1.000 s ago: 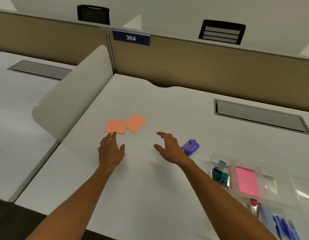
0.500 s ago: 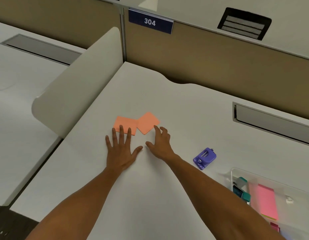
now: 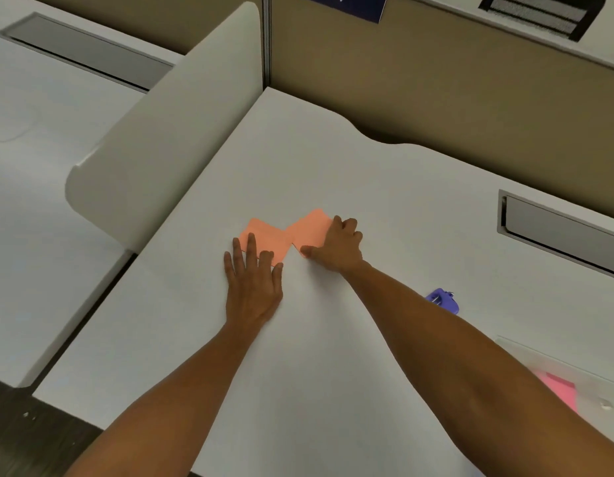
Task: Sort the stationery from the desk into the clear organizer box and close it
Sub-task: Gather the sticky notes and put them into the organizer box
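My left hand [image 3: 252,284] lies flat, fingers touching one orange pad [image 3: 267,237]. My right hand [image 3: 336,247] pinches the other orange pad [image 3: 310,228]. The clear box [image 3: 573,376] sits far right.

A dark blue plate [image 3: 346,5] on the tan partition [image 3: 436,80] at the top edge carries white digits, cut off by the frame: only their lower parts show, the last looking like a 4, the rest not readable. No other text, brand or label can be read anywhere else
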Action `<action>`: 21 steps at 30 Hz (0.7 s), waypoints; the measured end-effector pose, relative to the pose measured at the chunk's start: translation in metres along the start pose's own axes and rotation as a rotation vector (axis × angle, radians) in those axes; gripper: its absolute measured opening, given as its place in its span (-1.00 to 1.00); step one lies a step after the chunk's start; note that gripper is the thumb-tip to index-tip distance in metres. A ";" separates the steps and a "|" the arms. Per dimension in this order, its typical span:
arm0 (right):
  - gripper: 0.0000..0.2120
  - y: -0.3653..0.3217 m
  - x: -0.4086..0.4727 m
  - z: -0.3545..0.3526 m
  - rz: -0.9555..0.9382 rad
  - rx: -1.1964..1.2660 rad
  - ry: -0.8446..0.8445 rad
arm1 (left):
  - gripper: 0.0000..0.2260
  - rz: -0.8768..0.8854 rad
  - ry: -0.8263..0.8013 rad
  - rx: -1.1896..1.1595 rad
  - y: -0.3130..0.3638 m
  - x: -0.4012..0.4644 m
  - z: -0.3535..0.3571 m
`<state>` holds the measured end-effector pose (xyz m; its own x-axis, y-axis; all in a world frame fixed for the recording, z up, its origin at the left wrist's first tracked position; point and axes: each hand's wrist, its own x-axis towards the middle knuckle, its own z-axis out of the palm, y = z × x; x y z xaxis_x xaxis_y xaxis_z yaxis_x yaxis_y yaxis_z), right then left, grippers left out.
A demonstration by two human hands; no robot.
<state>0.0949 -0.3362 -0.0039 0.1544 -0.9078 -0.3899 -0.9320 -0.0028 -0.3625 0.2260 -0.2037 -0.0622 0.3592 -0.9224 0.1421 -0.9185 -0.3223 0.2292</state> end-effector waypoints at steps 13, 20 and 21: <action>-0.12 0.029 -0.067 0.013 0.051 -0.077 0.007 | -0.53 -0.256 -0.170 -0.215 0.001 0.030 -0.023; -0.28 0.063 -0.113 0.021 0.189 0.226 0.059 | -0.11 -0.340 -0.349 -0.147 0.003 0.027 -0.045; -0.34 0.067 -0.117 0.020 0.187 0.251 0.054 | -0.09 -0.360 -0.372 -0.145 0.006 0.024 -0.046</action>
<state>0.0207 -0.2216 0.0002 -0.0357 -0.9037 -0.4266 -0.8313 0.2638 -0.4893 0.2368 -0.2179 -0.0132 0.5403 -0.7802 -0.3152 -0.7061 -0.6241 0.3345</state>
